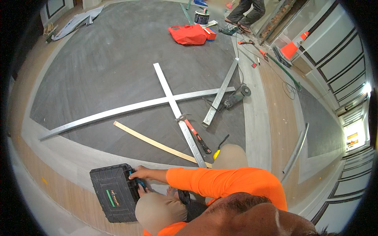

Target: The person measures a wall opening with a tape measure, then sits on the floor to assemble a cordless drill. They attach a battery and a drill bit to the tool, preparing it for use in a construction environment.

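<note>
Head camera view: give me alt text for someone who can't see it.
Right hand on the edge of a closed black hard-shell tool case, with the left hand close by. On the floor ahead are crossed metal bars, a claw hammer, an angle grinder and a wooden strip; a red bag and an orange traffic cone sit farther off.

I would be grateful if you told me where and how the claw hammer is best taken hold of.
I would take the claw hammer by the black end of its handle, coming from above and the picture's lower right: the handle points that way, while the metal head lies at the far end.
</note>
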Tool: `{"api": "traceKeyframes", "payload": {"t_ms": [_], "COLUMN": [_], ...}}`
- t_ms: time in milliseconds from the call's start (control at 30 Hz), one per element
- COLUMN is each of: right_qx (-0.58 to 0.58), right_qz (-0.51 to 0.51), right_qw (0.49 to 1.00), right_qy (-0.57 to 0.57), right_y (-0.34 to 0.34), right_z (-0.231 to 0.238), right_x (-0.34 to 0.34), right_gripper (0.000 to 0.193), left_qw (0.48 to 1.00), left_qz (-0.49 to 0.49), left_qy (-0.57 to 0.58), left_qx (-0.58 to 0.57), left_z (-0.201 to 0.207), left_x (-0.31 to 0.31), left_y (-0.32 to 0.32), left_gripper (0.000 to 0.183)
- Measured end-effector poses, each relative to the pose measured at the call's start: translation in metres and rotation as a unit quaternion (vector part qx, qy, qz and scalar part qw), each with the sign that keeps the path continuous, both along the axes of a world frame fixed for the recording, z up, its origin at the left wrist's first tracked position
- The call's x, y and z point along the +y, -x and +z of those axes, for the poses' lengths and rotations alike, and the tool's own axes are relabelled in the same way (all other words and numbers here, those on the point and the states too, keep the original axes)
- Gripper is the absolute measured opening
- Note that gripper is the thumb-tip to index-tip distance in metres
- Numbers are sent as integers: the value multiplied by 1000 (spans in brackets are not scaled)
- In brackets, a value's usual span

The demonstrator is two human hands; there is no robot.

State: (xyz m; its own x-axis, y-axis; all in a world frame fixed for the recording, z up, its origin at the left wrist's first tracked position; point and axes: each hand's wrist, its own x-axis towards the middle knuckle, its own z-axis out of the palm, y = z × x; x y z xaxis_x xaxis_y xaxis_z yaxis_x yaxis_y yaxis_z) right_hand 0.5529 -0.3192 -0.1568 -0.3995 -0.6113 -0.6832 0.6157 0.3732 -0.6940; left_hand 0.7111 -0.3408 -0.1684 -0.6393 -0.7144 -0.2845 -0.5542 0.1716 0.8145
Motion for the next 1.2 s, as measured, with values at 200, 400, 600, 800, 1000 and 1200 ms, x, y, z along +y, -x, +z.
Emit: {"api": "traceKeyframes", "payload": {"t_ms": [200,400,600,800,1000,1200], "right_qx": [-13,174,274,440,188,169], "right_qz": [40,5,12,35,-79,-23], "right_qw": [999,983,958,897,975,981], "right_qy": [-1,-60,-89,-24,-86,-94], "right_y": [7,6,4,11,43,34], "right_z": [27,34,46,6,32,26], "right_x": [9,22,13,20,55,75], "right_gripper": [66,88,76,24,46,49], "left_qw": [1000,1000,1000,996,997,997], "left_qz": [4,-11,-11,-20,-35,-9], "left_qy": [-1,-13,-19,-54,46,54], "left_qx": [-6,-16,-17,-62,-55,-59], "left_z": [0,-3,0,42,76,120], "left_x": [-3,7,4,-1,-19,-40], "left_y": [2,11,8,6,16,11], "left_gripper": [46,47,48,50,50,52]}}
